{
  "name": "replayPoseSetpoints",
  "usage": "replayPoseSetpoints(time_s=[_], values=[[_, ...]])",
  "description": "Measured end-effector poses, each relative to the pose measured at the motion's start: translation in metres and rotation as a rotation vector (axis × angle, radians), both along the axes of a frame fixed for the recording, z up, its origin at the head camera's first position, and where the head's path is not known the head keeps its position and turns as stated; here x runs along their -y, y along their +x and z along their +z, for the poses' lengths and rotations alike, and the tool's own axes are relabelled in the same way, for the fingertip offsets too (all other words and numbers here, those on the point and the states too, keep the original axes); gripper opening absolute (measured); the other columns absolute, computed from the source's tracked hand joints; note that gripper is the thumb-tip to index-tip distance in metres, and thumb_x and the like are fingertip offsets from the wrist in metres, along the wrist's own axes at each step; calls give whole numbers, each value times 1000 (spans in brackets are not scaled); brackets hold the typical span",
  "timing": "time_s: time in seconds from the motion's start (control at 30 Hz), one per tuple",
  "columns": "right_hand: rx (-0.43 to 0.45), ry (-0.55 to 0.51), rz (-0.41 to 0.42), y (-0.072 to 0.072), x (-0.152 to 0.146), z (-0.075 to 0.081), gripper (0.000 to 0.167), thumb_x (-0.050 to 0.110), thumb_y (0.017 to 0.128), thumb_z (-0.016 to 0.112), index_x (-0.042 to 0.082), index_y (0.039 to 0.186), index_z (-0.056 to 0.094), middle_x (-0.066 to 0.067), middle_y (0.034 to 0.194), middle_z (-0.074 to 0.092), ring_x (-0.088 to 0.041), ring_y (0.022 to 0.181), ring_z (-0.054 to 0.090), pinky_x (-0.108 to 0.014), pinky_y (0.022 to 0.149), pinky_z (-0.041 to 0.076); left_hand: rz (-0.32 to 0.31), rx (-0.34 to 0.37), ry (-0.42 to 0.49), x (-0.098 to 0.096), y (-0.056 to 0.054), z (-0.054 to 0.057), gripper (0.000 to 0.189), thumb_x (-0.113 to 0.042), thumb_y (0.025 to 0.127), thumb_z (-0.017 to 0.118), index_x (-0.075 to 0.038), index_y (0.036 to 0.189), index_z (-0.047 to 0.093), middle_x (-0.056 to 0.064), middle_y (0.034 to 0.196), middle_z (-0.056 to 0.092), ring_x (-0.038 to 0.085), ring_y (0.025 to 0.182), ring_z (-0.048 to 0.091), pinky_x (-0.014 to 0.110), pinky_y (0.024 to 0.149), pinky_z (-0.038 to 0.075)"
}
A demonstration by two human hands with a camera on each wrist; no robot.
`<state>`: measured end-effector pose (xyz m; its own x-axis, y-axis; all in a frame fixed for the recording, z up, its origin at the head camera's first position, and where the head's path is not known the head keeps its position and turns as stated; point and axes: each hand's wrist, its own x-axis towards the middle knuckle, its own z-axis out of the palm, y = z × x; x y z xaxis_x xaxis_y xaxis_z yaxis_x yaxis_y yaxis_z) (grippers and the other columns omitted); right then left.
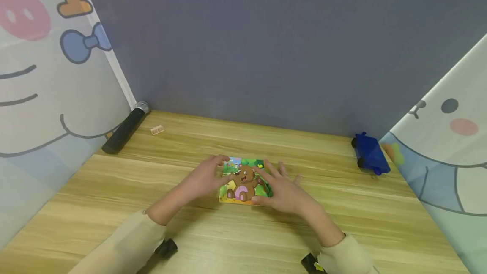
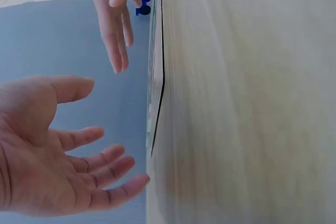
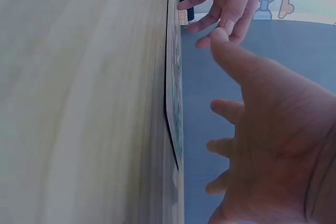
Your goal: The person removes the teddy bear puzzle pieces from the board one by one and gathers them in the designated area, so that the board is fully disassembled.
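A flat square picture board (image 1: pixel 243 183), printed with a brown bear in a green scene, lies on the wooden table in the head view. My left hand (image 1: pixel 207 176) is over its left edge, fingers spread and loosely bent. Over the right side hovers my right hand (image 1: pixel 287 191), its fingers spread apart. Both wrist views show the board edge-on, flat on the tabletop. In the left wrist view a gap separates the left hand (image 2: pixel 68 156) from the board; in the right wrist view the right hand (image 3: pixel 273 140) also stands apart from it. Neither hand holds anything.
A black microphone (image 1: pixel 127 130) lies at the back left, beside a small pale block (image 1: pixel 157 130). At the back right sits a blue toy cart (image 1: pixel 370 154) with black wheels. A grey partition (image 1: pixel 274 54) stands behind the table, with cartoon-printed curtains (image 1: pixel 34 96) on both sides.
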<state>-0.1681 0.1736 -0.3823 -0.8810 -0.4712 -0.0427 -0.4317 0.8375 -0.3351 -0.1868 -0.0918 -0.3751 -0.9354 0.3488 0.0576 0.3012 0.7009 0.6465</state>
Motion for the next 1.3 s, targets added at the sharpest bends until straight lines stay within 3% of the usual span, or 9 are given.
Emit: replayPoseSetpoints(time_s=[0.13, 0.3, 0.47, 0.83, 1.3], values=[[6, -14, 14, -5, 1, -2, 83, 62, 91, 65, 28, 160, 33, -10, 168, 15, -55, 147, 5, -92, 88, 7, 24, 95, 87, -1, -7, -2, 50, -22, 94, 74, -3, 137, 56, 19, 120, 61, 28, 97, 64, 41, 75, 56], [24, -32, 37, -11, 4, -4, 78, 59, 93, 64, 33, 159, 33, -8, 168, 14, -52, 148, 5, -91, 91, 7, 23, 158, 134, 1, -12, -6, 46, -18, 96, 72, -2, 136, 56, 16, 116, 62, 26, 96, 64, 36, 71, 55], [63, -53, 43, -16, 9, -6, 75, 56, 94, 65, 40, 159, 32, -8, 168, 12, -52, 148, 2, -91, 91, 4, 38, 217, 204, 5, -19, -11, 45, -15, 97, 70, 0, 136, 54, 10, 108, 60, 19, 76, 56, 29, 60, 47], [85, -31, 49, -22, 19, -5, 76, 61, 93, 62, 41, 159, 30, -4, 169, 10, -51, 148, 0, -90, 93, 3, 75, 293, 301, 6, -31, -17, 43, -13, 97, 68, 3, 134, 53, 12, 103, 59, 24, 80, 61, 34, 70, 56], [126, 68, 35, -28, 28, -11, 77, 64, 91, 60, 44, 158, 29, -2, 169, 9, -52, 148, -1, -91, 91, 6, 119, 320, 360, 1, -42, -23, 44, -1, 91, 73, 4, 131, 56, 12, 94, 56, 19, 73, 56, 29, 65, 54]])
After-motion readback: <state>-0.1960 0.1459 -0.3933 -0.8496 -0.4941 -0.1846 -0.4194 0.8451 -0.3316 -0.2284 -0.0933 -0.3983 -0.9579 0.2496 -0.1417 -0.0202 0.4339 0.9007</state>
